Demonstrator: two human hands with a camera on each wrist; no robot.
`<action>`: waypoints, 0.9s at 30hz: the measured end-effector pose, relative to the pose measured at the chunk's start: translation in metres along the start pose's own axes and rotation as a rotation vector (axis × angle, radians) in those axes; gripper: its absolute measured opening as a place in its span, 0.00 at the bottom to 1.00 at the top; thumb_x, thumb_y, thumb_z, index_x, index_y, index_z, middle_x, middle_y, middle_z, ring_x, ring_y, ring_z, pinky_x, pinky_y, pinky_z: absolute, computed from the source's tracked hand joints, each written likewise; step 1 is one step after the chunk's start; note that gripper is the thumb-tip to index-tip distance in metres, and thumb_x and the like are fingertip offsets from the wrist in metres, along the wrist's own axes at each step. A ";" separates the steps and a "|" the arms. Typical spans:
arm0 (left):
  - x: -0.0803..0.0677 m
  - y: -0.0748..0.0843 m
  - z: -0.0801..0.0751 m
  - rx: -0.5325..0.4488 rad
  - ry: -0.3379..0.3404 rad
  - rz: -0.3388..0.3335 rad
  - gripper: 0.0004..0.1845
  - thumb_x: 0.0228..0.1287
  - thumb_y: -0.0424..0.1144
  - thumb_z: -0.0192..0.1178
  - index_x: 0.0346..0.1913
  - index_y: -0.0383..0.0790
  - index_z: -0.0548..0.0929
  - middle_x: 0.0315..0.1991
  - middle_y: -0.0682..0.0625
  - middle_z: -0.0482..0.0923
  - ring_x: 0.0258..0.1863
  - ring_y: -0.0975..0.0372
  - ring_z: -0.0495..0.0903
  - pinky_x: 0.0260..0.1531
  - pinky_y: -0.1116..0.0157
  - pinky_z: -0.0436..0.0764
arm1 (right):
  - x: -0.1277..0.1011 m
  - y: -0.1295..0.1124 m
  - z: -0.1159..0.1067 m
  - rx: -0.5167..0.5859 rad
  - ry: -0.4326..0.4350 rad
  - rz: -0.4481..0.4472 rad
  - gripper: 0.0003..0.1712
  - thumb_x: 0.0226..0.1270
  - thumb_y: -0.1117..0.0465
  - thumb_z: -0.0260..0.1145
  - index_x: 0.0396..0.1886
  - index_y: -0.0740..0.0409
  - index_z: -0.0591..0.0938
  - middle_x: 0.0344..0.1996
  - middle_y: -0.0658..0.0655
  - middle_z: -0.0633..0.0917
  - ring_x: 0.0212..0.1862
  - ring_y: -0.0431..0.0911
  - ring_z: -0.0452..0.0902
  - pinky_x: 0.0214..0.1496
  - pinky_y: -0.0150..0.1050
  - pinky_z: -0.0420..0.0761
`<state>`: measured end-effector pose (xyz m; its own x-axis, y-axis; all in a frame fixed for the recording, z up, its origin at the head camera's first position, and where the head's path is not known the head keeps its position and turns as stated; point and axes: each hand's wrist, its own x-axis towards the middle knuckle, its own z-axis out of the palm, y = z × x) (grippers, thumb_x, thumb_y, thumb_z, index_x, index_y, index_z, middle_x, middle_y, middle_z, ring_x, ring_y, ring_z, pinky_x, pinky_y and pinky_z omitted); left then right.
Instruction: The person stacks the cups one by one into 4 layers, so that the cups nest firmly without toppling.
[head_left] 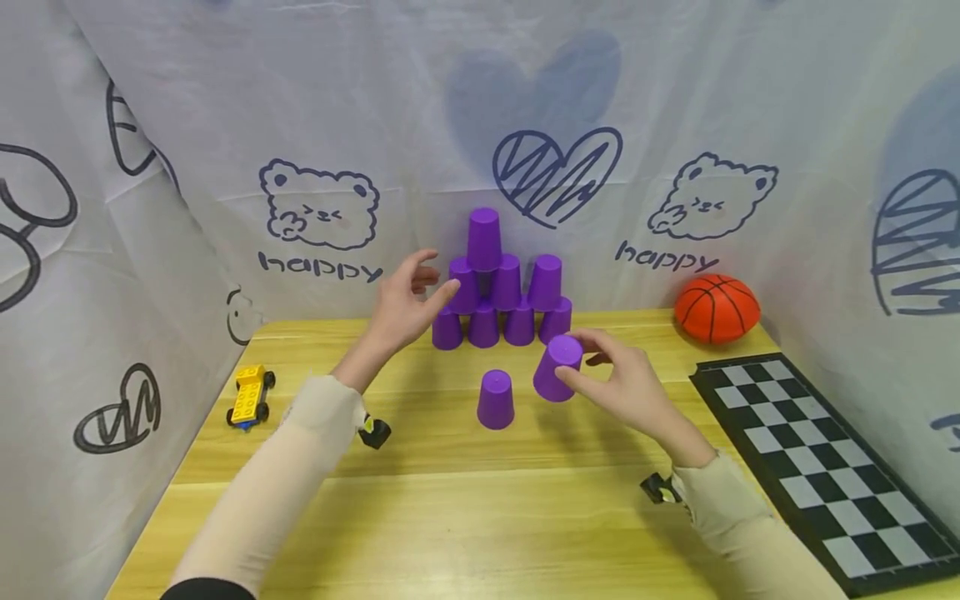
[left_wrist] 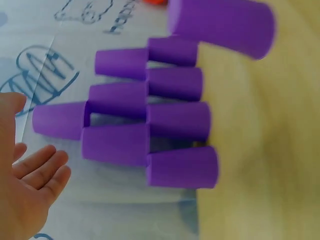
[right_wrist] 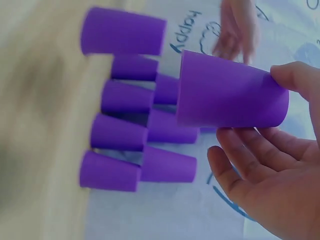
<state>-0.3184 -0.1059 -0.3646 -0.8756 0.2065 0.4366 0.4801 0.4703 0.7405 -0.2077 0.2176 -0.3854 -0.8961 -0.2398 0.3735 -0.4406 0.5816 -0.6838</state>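
Note:
Upside-down purple cups form a stack at the back of the table: several in the bottom row, three above, and a top cup [head_left: 484, 242] over the left pair. My right hand [head_left: 626, 387] holds a purple cup [head_left: 553, 375] between thumb and fingers, upside down and slightly tilted, in front of the stack's right side. In the right wrist view this held cup [right_wrist: 230, 92] hides part of the stack. One lone purple cup [head_left: 496, 402] stands upside down nearer me. My left hand [head_left: 408, 304] hovers at the stack's left side, fingers loosely bent and holding nothing.
At the left edge of the wooden table [head_left: 450, 525] stands a yellow toy car [head_left: 251, 396]. A small orange basketball [head_left: 717, 309] sits at the back right, behind a black-and-white checkered board [head_left: 832, 475]. A printed white curtain [head_left: 420, 100] hangs behind and beside the table.

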 end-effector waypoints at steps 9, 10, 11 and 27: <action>-0.054 -0.010 0.023 -0.045 -0.153 -0.013 0.30 0.70 0.45 0.70 0.70 0.41 0.76 0.54 0.37 0.88 0.53 0.45 0.88 0.54 0.47 0.88 | 0.059 0.001 -0.014 0.042 0.099 -0.005 0.28 0.69 0.54 0.75 0.64 0.59 0.81 0.53 0.61 0.89 0.55 0.53 0.83 0.58 0.52 0.83; -0.058 -0.011 0.027 -0.050 -0.174 -0.018 0.30 0.70 0.45 0.70 0.70 0.41 0.76 0.55 0.38 0.88 0.53 0.45 0.88 0.54 0.47 0.88 | 0.065 0.001 -0.015 0.044 0.112 -0.008 0.28 0.69 0.54 0.75 0.64 0.60 0.81 0.54 0.61 0.88 0.55 0.53 0.83 0.58 0.51 0.83; -0.063 -0.012 0.031 -0.053 -0.197 -0.024 0.30 0.70 0.45 0.70 0.71 0.41 0.76 0.55 0.39 0.87 0.54 0.46 0.88 0.54 0.46 0.87 | 0.072 0.001 -0.015 0.043 0.121 -0.008 0.28 0.69 0.54 0.74 0.65 0.60 0.81 0.54 0.61 0.88 0.56 0.53 0.82 0.58 0.51 0.82; -0.101 -0.019 0.072 -0.078 -0.377 -0.106 0.35 0.68 0.48 0.72 0.75 0.45 0.73 0.61 0.41 0.85 0.61 0.47 0.85 0.62 0.44 0.84 | 0.146 -0.004 -0.009 0.037 0.174 0.036 0.32 0.69 0.49 0.73 0.67 0.59 0.80 0.56 0.63 0.88 0.58 0.55 0.83 0.60 0.52 0.82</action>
<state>-0.2427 -0.0739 -0.4591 -0.8715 0.4675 0.1482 0.3758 0.4426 0.8142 -0.3359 0.1872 -0.3227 -0.8899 -0.0791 0.4492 -0.4130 0.5576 -0.7201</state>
